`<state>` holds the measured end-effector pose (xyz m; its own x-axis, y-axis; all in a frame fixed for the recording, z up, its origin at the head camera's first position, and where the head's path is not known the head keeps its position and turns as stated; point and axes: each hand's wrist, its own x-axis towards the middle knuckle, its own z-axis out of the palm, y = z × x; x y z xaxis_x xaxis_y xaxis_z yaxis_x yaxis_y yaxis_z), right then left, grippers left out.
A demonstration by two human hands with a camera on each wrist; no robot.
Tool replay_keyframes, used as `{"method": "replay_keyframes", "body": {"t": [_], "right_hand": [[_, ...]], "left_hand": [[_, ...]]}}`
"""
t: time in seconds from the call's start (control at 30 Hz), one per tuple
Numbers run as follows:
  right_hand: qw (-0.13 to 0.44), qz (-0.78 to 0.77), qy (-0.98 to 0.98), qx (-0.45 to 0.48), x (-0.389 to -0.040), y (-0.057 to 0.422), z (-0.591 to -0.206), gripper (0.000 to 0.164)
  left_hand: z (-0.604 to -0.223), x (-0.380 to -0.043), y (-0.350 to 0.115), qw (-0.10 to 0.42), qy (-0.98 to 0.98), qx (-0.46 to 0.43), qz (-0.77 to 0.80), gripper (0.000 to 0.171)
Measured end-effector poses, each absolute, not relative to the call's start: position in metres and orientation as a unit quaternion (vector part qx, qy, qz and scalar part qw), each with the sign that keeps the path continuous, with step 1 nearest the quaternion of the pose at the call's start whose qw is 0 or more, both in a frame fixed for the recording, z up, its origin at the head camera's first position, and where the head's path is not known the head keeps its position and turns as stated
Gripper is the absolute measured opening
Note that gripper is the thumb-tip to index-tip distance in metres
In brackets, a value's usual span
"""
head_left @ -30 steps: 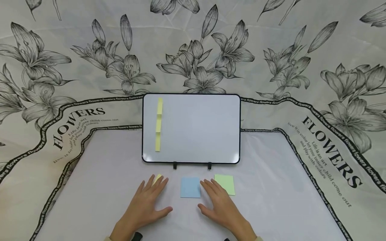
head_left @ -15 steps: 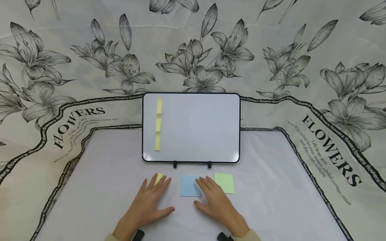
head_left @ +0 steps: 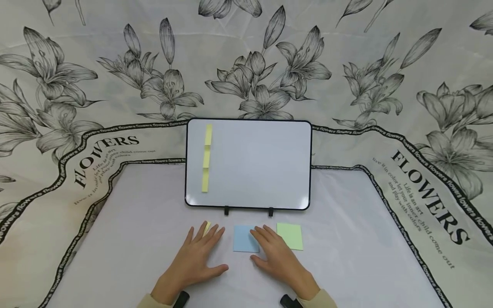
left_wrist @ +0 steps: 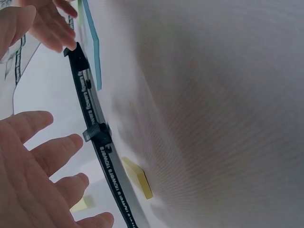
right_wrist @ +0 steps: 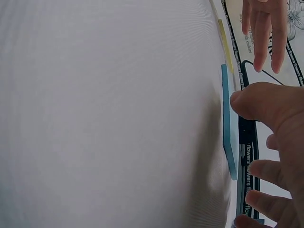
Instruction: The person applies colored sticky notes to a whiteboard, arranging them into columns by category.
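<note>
My left hand [head_left: 198,259] is held open with fingers spread, holding nothing. Its fingers overlap a small yellow sticky note pad [head_left: 208,226], mostly hidden in the head view; the left wrist view shows the yellow pad [left_wrist: 137,178] lying below the hand. Open and holding nothing as well, my right hand [head_left: 279,259] has its fingertips over the right edge of a blue sticky note pad [head_left: 243,239]. In the right wrist view the blue pad [right_wrist: 228,123] lies on the cloth below the thumb. A green sticky note pad [head_left: 291,236] lies just right of that hand's fingers.
Behind the pads a black-framed whiteboard [head_left: 258,167] stands on two small black feet. Three yellow sticky notes [head_left: 206,158] run down its left side in a column. White cloth [head_left: 346,256] covers the table, and a flower-printed cloth [head_left: 308,55] forms the background.
My right hand has shifted left, now overlapping the blue pad's edge. My left hand has drifted slightly right over the yellow pad. The head view has turned a little; the pads look unmoved.
</note>
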<state>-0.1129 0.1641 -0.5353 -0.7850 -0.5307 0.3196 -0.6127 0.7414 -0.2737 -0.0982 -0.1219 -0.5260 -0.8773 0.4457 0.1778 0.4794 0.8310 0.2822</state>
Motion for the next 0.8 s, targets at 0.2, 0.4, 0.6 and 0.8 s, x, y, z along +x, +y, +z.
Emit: {"method": "replay_keyframes", "body": {"t": [0.2,0.4,0.6,0.8], "right_hand": [[0.108,0.177,-0.926,0.317,-0.118,0.162,-0.539,0.063],[0.105,0.176,-0.922,0.329,-0.123,0.16,-0.54,0.056],[0.106,0.173,-0.922,0.331,-0.126,0.159,-0.543,0.049],[0.094,0.166,-0.925,0.328,-0.127,0.158,-0.541,0.041]], "left_hand": [[-0.525,-0.099,-0.124,0.05,-0.954,-0.244,-0.167,0.094],[-0.528,-0.099,-0.125,0.059,-0.954,-0.244,-0.163,0.094],[-0.528,-0.099,-0.124,0.072,-0.952,-0.251,-0.159,0.093],[-0.529,-0.098,-0.122,0.059,-0.954,-0.247,-0.16,0.092]]}}
